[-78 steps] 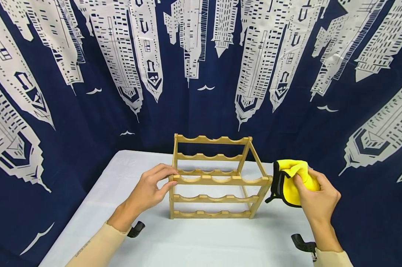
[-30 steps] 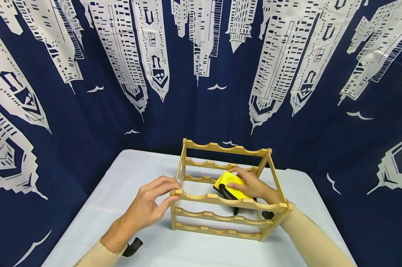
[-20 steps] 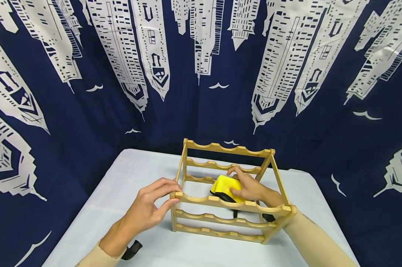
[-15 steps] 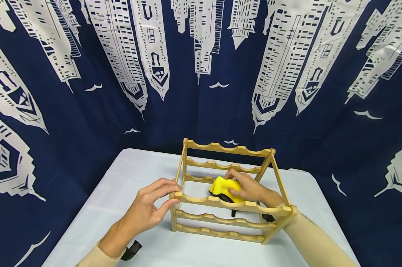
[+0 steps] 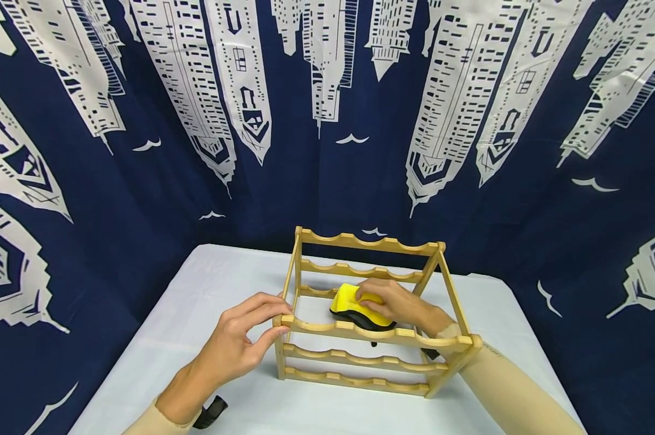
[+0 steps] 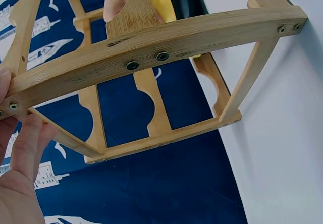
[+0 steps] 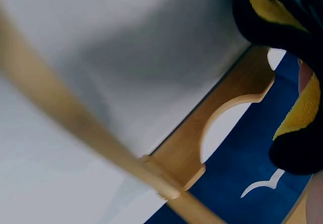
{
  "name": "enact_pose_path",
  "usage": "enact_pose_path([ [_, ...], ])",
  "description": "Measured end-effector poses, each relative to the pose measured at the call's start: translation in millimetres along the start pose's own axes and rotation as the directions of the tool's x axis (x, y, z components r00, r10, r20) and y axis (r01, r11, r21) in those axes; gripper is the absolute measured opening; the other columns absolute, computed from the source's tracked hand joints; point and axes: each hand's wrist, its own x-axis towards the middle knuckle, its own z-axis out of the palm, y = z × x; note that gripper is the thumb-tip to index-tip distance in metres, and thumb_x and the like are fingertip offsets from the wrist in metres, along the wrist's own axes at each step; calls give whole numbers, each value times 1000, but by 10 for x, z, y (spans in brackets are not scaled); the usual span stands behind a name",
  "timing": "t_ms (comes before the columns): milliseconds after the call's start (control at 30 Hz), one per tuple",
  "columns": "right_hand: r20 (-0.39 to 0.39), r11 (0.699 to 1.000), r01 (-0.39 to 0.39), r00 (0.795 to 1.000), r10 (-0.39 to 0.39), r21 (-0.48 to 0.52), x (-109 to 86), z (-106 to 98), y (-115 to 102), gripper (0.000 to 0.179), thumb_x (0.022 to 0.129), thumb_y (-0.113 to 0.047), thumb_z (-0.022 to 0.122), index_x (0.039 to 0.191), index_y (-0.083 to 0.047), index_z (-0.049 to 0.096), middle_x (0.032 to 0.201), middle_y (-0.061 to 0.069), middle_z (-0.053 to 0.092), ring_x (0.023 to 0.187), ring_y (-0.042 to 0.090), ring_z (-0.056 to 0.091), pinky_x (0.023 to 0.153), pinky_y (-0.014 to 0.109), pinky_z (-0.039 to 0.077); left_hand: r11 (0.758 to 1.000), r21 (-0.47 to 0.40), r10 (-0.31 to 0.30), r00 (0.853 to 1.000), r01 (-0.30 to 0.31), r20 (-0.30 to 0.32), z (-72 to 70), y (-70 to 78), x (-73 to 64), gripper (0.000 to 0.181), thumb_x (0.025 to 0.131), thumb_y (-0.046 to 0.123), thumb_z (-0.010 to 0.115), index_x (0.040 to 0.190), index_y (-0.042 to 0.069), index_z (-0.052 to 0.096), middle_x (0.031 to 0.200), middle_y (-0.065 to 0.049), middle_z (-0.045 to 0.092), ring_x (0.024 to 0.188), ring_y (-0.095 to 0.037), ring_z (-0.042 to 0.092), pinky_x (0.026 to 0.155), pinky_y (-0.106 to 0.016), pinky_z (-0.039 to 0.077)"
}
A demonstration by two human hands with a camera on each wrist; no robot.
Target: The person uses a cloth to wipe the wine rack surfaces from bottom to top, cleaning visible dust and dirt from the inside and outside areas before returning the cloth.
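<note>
Your right hand (image 5: 400, 301), gripping the yellow cloth (image 5: 345, 299), has just shifted it leftward inside the wooden rack (image 5: 341, 330), apparently advancing the work toward the middle; your left hand (image 5: 235, 338) pinches the rack's near left top corner, presumably steadying it.

1. The soft fabric cloth (image 5: 345, 299) is bright yellow, edged in black.
2. The scalloped wooden rack (image 5: 350, 329) is light honey-brown with visible grain; its round metal screws (image 6: 162, 56) are silvery grey.
3. The hanging fabric backdrop (image 5: 316, 181) is navy, printed with white upside-down skyscrapers and white birds.
4. The flat counter (image 5: 229, 278) shows plain pale white.
5. The long sleeve (image 5: 515, 389) is beige.
</note>
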Motion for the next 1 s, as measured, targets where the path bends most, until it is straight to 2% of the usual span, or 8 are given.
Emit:
enact_pose_path([
  [67, 23, 1000, 22, 999, -23, 7, 44, 4, 5, 24, 107, -3, 83, 129, -10, 80, 133, 9, 84, 121, 26, 83, 106, 43, 72, 1000, -2, -8, 1000, 8, 5, 1, 3, -1, 44, 92, -7, 94, 129, 15, 84, 127, -1, 82, 117, -24, 82, 114, -15, 61],
  [100, 38, 1000, 24, 999, -25, 10, 60, 6, 7, 25, 106, -4, 84, 130, -10, 81, 136, 11, 84, 126, 31, 82, 109, 48, 72, 1000, -3, -10, 1000, 10, 7, 3, 5, 0, 44, 92, -7, 94, 129, 15, 84, 127, -1, 82, 117, -24, 82, 114, -15, 61],
  [200, 109, 1000, -11, 994, 10, 7, 93, 6, -7, 36, 105, -9, 87, 141, -12, 81, 149, 16, 80, 137, 38, 79, 113, 56, 70, 1000, -7, -12, 1000, 13, 9, 9, 13, 1, 45, 92, -8, 93, 129, 15, 84, 127, -1, 82, 117, -24, 81, 113, -15, 62],
  [333, 211, 1000, -28, 977, 28, -1, 129, 28, -22, 51, 106, -11, 86, 155, -13, 75, 160, 18, 73, 145, 41, 74, 117, 57, 67, 1000, -4, -11, 1000, 11, 7, 14, 27, -6, 46, 92, -8, 94, 130, 16, 84, 127, -1, 82, 117, -24, 81, 113, -15, 62],
  [567, 217, 999, 49, 975, -47, -3, 164, 118, -14, 50, 109, -13, 83, 158, -12, 73, 161, 15, 73, 146, 37, 74, 119, 54, 66, 1000, 0, -14, 1000, 14, 9, 18, 45, -15, 45, 92, -8, 93, 130, 16, 84, 128, -1, 82, 117, -23, 81, 112, -15, 62],
  [700, 226, 998, 61, 973, -54, -25, 165, 178, -5, 49, 111, -13, 82, 159, -11, 72, 161, 15, 74, 143, 35, 75, 118, 51, 67, 1000, 3, -13, 1000, 13, 9, 22, 47, -29, 46, 92, -8, 93, 130, 16, 84, 127, -2, 82, 118, -24, 81, 113, -16, 62],
  [833, 241, 981, 74, 970, -28, -181, 141, 218, 50, 51, 108, -9, 84, 158, -15, 74, 159, 12, 75, 134, 31, 78, 108, 43, 71, 1000, 12, -15, 1000, 15, 5, 14, 50, -27, 46, 92, -8, 93, 130, 17, 83, 127, -2, 82, 118, -24, 81, 113, -15, 62],
  [1000, 227, 910, 156, 971, -71, -383, 115, 238, 97, 48, 107, -13, 86, 153, -25, 78, 150, 8, 74, 124, 25, 78, 96, 33, 73, 1000, 27, -12, 1000, 12, -4, 5, 54, -4, 46, 92, -8, 94, 129, 17, 84, 126, 0, 82, 116, -23, 82, 112, -15, 62],
])
